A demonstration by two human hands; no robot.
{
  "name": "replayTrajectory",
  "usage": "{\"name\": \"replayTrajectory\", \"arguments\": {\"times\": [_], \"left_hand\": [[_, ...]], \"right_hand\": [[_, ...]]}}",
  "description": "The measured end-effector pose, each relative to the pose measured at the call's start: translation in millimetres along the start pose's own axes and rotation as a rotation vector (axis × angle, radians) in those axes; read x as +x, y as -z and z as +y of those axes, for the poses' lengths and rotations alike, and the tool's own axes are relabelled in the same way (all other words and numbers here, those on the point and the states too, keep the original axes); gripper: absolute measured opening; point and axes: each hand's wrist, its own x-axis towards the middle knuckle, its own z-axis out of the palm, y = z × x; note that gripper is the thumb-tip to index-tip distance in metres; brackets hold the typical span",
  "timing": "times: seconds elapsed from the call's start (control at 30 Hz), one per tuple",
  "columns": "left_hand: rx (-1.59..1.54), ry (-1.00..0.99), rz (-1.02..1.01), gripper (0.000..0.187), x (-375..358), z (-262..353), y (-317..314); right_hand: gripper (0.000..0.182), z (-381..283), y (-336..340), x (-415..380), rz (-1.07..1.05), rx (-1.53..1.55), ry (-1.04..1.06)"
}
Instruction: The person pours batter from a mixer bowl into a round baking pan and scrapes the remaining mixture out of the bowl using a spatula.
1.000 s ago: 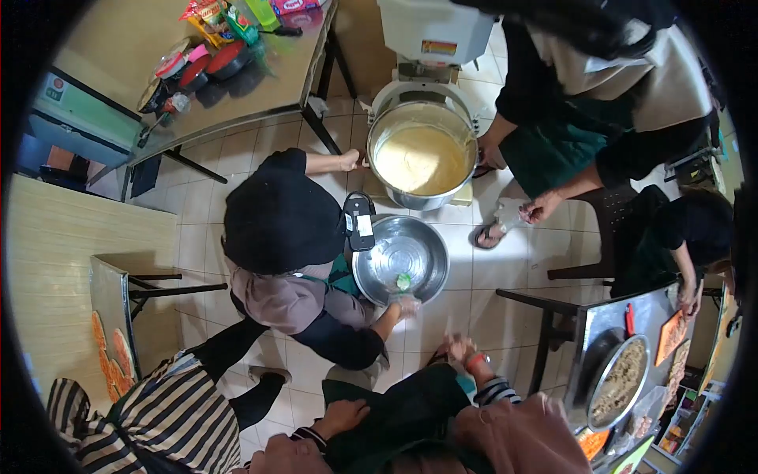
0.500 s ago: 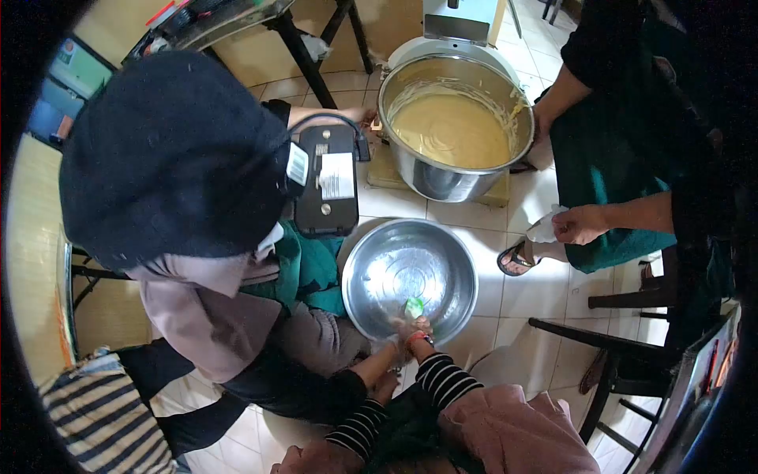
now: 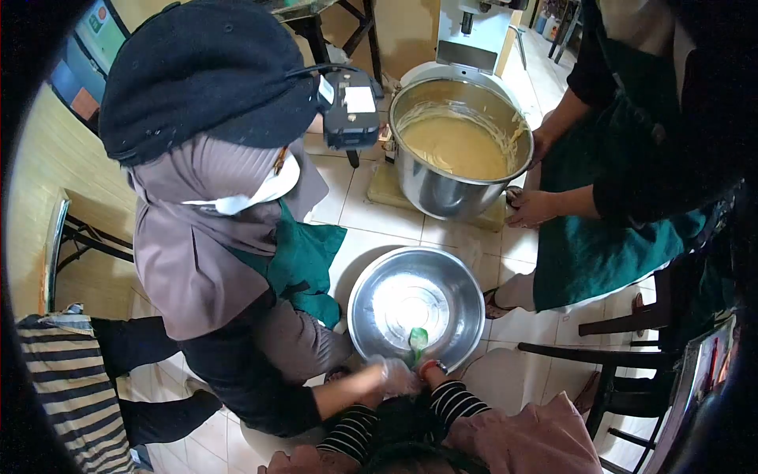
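Empty shiny steel bowl upright on tiled floor; green spatula blade inside near rim, tilted against wall.

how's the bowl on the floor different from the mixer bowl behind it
The floor bowl is wide, shallow and empty but for a green spatula; the mixer bowl is deeper and holds yellow batter. The mixer bowl rests on a raised base, the floor bowl on tiles. Both are shiny metal.

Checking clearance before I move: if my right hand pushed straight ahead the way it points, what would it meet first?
Probably the green spatula in the empty steel bowl. The right hand sits at the bowl's near rim beside a co-worker's gloved hand. Beyond lies the bare bowl bottom. Depth is unclear, and the fingers are mostly hidden.
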Motion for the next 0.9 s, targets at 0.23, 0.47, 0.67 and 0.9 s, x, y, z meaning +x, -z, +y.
{"name": "replayTrajectory", "arguments": {"times": [0.23, 0.47, 0.67, 0.9], "left_hand": [[-1.529, 0.020, 0.768, 0.028, 66.0, -47.1, -11.9], [-1.447, 0.251, 0.834, 0.019, 100.8, -25.2, 10.9], [-1.430, -0.005, 1.145, 0.022, 126.5, -5.3, -0.1], [-1.015, 0.089, 1.370, 0.024, 122.7, -5.0, 23.1]], "right_hand": [[0.032, -24.1, 89.4, -39.0, 0.239, -0.353, 0.231], [0.027, -15.8, 170.2, -123.1, 0.033, 0.679, 0.244], [0.026, 14.2, 162.1, -141.4, -0.014, 0.882, 0.236], [0.025, 0.2, 164.1, -159.5, -0.040, 1.025, 0.356]]}}
